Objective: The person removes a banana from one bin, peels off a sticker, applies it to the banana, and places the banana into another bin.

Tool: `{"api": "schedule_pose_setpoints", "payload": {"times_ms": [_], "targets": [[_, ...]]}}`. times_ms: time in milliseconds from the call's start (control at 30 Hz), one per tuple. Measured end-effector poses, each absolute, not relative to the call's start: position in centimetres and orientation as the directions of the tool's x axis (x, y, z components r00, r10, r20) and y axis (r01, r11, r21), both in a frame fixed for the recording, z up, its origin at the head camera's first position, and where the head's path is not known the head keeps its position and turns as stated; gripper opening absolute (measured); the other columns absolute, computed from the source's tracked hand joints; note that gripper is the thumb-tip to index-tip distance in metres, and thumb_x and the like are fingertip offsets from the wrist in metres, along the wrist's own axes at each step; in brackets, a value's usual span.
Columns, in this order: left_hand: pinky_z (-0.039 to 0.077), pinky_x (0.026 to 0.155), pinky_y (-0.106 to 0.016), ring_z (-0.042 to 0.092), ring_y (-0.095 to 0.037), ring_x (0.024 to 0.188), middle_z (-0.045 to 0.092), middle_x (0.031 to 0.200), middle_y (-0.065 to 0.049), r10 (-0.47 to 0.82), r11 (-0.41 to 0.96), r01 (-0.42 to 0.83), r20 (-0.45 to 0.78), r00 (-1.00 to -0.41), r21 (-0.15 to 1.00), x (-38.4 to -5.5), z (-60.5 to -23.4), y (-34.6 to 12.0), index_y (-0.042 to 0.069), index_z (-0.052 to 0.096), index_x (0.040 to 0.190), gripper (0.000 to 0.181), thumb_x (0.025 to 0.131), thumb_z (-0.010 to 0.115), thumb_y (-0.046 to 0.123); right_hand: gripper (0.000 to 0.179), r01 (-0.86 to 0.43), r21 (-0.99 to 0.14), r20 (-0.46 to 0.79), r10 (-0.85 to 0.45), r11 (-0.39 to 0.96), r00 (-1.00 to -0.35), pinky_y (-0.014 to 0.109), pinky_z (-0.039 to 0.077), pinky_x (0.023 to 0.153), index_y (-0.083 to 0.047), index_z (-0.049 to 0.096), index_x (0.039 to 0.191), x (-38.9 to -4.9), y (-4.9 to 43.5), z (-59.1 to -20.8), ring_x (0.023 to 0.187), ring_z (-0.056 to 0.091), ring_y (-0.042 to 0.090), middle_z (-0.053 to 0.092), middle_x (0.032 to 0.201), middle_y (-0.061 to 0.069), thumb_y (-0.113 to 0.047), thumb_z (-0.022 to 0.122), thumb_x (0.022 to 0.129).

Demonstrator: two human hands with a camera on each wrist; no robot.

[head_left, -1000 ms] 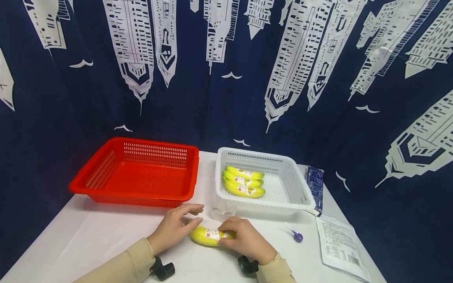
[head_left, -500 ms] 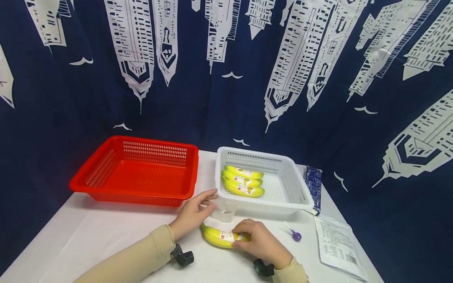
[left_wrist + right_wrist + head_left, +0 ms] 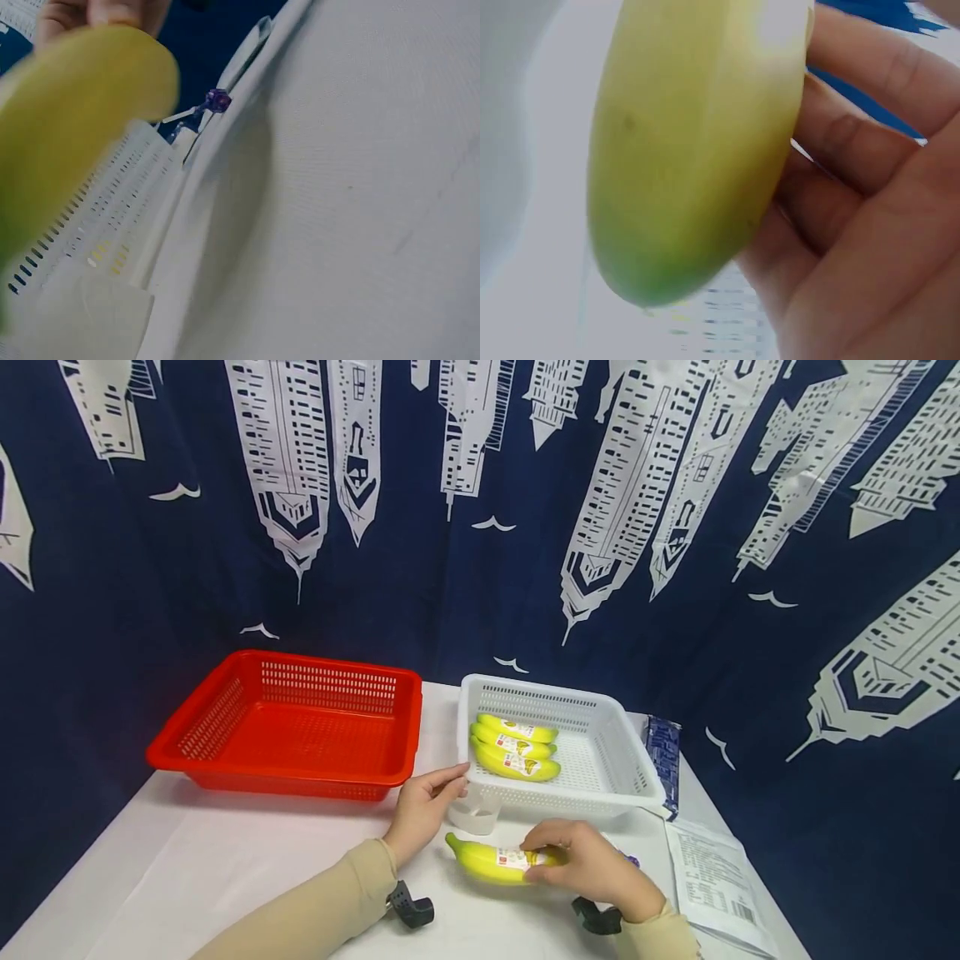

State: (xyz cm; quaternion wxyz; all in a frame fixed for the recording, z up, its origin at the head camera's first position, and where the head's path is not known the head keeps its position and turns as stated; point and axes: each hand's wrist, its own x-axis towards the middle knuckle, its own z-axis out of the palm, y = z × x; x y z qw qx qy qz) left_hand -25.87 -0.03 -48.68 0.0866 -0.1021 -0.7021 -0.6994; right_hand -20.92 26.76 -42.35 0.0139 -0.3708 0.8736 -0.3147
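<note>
In the head view my right hand [image 3: 592, 864] grips a yellow banana [image 3: 487, 862] by its right end, thumb in front and fingers behind. The banana carries a white and red label, and its stem points left. Up close in the right wrist view, the banana's [image 3: 682, 157] greenish tip hangs below the curled fingers [image 3: 855, 142]. My left hand [image 3: 422, 814] reaches to the front left corner of the white basket [image 3: 555, 795], its fingers extended right at the rim. Beside it stands a clear cup [image 3: 474, 817]. Inside the basket lie three labelled bananas [image 3: 517, 747] side by side.
A red basket [image 3: 300, 781] stands at the left. Behind my right hand, a purple lollipop [image 3: 217, 100] is mostly hidden in the head view. At the right are a white printed pouch [image 3: 720, 885] and a dark blue packet [image 3: 663, 764]. A patterned navy cloth [image 3: 420, 585] hangs behind the table.
My right hand has moved right with the banana, now covering most of the lollipop. My left hand has left the banana's side and moved right and up to the white basket's corner.
</note>
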Motion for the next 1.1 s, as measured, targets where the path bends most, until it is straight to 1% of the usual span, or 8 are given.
{"api": "schedule_pose_setpoints", "payload": {"times_ms": [133,267,367,567,700,800,900,1100], "targets": [[0.056,0.086,-0.018,0.074,-0.016,0.095,0.078,0.112,-0.006,-0.002,0.012,0.287,0.287,-0.958,0.958,-26.0,-49.0,0.0,0.015,0.075,0.127,0.029,0.097,0.072,0.015,0.025,-0.655,-0.58,0.256,-0.655,0.484,-0.711,0.027,0.054,0.09,-0.02,0.077,0.108,-22.0,27.6,-39.1,0.098,0.068,0.011,0.075,0.106,-0.006,-0.026,0.085,0.085],[0.056,0.083,-0.018,0.075,-0.018,0.092,0.078,0.109,-0.009,-0.029,0.002,0.322,0.322,-0.946,0.947,-26.0,-49.2,0.3,0.013,0.076,0.125,0.028,0.097,0.072,0.012,0.026,-0.632,-0.548,0.324,-0.557,0.548,-0.765,0.027,0.055,0.089,-0.017,0.079,0.107,-24.4,28.0,-36.2,0.1,0.068,0.012,0.076,0.107,-0.003,-0.018,0.087,0.083],[0.057,0.082,-0.018,0.076,-0.02,0.089,0.078,0.109,-0.009,-0.04,-0.018,0.332,0.332,-0.943,0.943,-26.1,-49.4,0.4,0.013,0.076,0.124,0.028,0.096,0.072,0.012,0.026,-0.587,-0.501,0.33,-0.486,0.636,-0.809,0.032,0.057,0.088,-0.013,0.079,0.108,-27.1,27.7,-34.8,0.097,0.067,0.016,0.076,0.107,0.001,-0.017,0.086,0.083],[0.058,0.078,-0.02,0.076,-0.018,0.087,0.079,0.103,-0.007,-0.058,-0.022,0.333,0.331,-0.942,0.943,-26.3,-49.6,0.6,0.014,0.077,0.121,0.026,0.095,0.074,0.013,0.026,-0.517,-0.391,0.141,-0.505,0.762,-0.851,0.034,0.057,0.083,-0.006,0.08,0.105,-32.0,26.7,-34.3,0.091,0.067,0.016,0.077,0.101,0.003,-0.019,0.086,0.082],[0.058,0.078,-0.02,0.076,-0.016,0.087,0.079,0.105,-0.006,-0.056,-0.017,0.327,0.326,-0.944,0.945,-26.3,-49.8,0.6,0.014,0.077,0.121,0.027,0.095,0.074,0.012,0.019,-0.51,-0.317,-0.046,-0.55,0.8,-0.834,0.028,0.054,0.075,-0.007,0.081,0.097,-33.9,25.9,-35.1,0.08,0.062,0.01,0.075,0.09,-0.003,-0.013,0.086,0.079],[0.058,0.078,-0.02,0.076,-0.016,0.087,0.079,0.108,-0.006,-0.055,-0.006,0.34,0.34,-0.939,0.94,-26.3,-49.8,0.5,0.014,0.077,0.122,0.027,0.095,0.073,0.011,0.01,-0.536,-0.277,-0.152,-0.587,0.798,-0.795,0.025,0.049,0.068,-0.008,0.08,0.087,-34.6,25.1,-35.9,0.072,0.056,0.008,0.069,0.079,-0.007,-0.008,0.083,0.078],[0.058,0.077,-0.02,0.076,-0.016,0.087,0.078,0.109,-0.007,-0.053,-0.006,0.349,0.348,-0.936,0.937,-26.4,-49.8,0.5,0.013,0.077,0.121,0.026,0.095,0.074,0.012,0.007,-0.562,-0.251,-0.198,-0.61,0.788,-0.768,0.024,0.044,0.062,-0.01,0.077,0.077,-35.1,24.4,-36.8,0.065,0.05,0.007,0.062,0.07,-0.009,-0.003,0.078,0.078],[0.057,0.075,-0.019,0.076,-0.016,0.087,0.078,0.11,-0.007,-0.053,-0.014,0.342,0.341,-0.939,0.94,-26.2,-49.7,0.4,0.011,0.077,0.121,0.025,0.096,0.073,0.012,0.029,-0.637,-0.118,-0.211,-0.646,0.762,-0.734,0.023,0.031,0.057,-0.017,0.061,0.06,-35.5,23.4,-38.7,0.059,0.038,0.008,0.046,0.06,-0.011,0.003,0.068,0.079]]}}
